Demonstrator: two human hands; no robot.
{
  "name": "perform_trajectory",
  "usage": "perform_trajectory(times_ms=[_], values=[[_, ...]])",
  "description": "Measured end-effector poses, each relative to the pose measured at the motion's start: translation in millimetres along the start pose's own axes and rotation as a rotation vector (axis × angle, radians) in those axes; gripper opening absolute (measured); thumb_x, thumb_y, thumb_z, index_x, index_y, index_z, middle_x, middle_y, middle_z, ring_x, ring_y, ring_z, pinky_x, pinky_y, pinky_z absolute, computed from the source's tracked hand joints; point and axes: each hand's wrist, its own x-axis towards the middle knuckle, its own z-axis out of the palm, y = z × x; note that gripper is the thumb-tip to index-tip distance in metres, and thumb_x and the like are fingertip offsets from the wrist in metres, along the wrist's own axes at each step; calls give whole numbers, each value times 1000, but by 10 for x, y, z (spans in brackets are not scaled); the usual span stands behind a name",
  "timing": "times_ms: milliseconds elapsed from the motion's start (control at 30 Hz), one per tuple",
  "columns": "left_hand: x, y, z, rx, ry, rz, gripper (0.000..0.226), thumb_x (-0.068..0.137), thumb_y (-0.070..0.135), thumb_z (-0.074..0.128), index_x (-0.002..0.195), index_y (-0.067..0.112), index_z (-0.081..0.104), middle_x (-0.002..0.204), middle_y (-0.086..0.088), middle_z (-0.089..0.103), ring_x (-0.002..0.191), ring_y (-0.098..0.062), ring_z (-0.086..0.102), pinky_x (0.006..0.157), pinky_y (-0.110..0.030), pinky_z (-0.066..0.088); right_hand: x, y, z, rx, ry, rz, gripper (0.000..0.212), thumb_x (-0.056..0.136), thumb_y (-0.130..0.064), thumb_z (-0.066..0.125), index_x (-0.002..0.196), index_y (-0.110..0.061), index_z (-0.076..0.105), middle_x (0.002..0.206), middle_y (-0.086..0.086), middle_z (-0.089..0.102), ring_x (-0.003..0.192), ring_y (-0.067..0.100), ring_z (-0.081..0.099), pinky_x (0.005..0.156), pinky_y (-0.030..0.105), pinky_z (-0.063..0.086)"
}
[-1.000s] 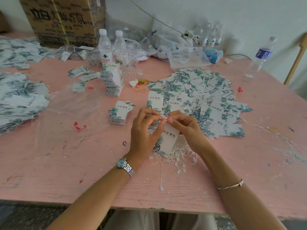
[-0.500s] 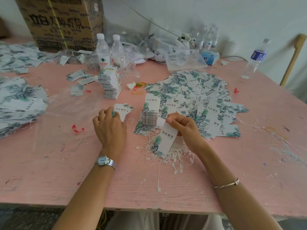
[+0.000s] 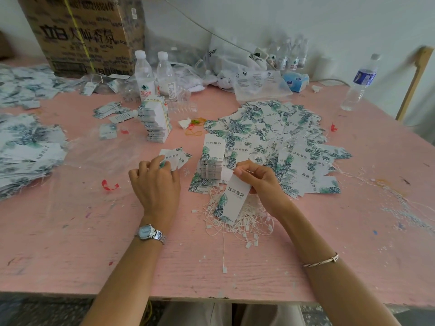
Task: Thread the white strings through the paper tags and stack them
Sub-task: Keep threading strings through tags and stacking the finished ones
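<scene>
My right hand [image 3: 260, 182] pinches the top end of a white paper tag with a green leaf print [image 3: 233, 198], which hangs down over a loose pile of white strings [image 3: 237, 222]. My left hand [image 3: 155, 183] rests on a small stack of tags [image 3: 175, 157] to the left, fingertips curled on its near edge. A neat upright stack of tags [image 3: 212, 162] stands between my hands. Behind it a wide heap of loose tags [image 3: 277, 137] spreads over the pink table [image 3: 70, 231].
A taller bundle of tags [image 3: 155, 121] stands behind my left hand, with two water bottles [image 3: 154, 76] and a cardboard box [image 3: 87, 34] farther back. More tags pile up at the left edge [image 3: 26, 149]. A bottle [image 3: 360, 83] stands far right. Red scrap [image 3: 109, 185] lies near.
My left hand let go of the tag held by both hands and moved left onto the small stack. My right hand keeps the tag, lowered slightly over the strings.
</scene>
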Motion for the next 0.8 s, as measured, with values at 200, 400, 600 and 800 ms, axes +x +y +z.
perform_trajectory(times_ms=[200, 400, 600, 800], values=[[23, -24, -22, -139, 275, 54, 17, 91, 18, 71, 105, 15, 79, 114, 1, 74, 91, -29, 60, 76, -38, 28, 3, 30, -10, 6, -10, -2, 13, 87, -28, 66, 81, -17, 67, 80, -10, 65, 71, 12, 62, 56, 16, 46], [-45, 171, -84, -331, 603, 398, 6, 91, 20, 75, 91, 23, 81, 100, 11, 75, 82, -18, 60, 73, -35, 31, 16, 40, -10, -3, 4, 9, 14, 88, -30, 66, 80, -19, 68, 78, -9, 65, 70, 11, 63, 58, 19, 50], [-170, 341, -74, -463, 626, 624, 8, 85, 29, 84, 79, 25, 80, 95, 15, 75, 82, -14, 60, 73, -37, 32, 23, 43, -26, 23, 30, 9, 24, 86, -41, 69, 87, -16, 69, 78, 1, 64, 68, 14, 63, 61, 23, 52], [-210, 368, -39, -523, 530, 707, 9, 81, 24, 87, 78, 23, 79, 94, 14, 75, 80, -13, 59, 74, -35, 34, 25, 43, -51, 45, 54, 11, 22, 89, -32, 60, 90, -11, 68, 83, 1, 72, 74, 15, 68, 67, 31, 56]])
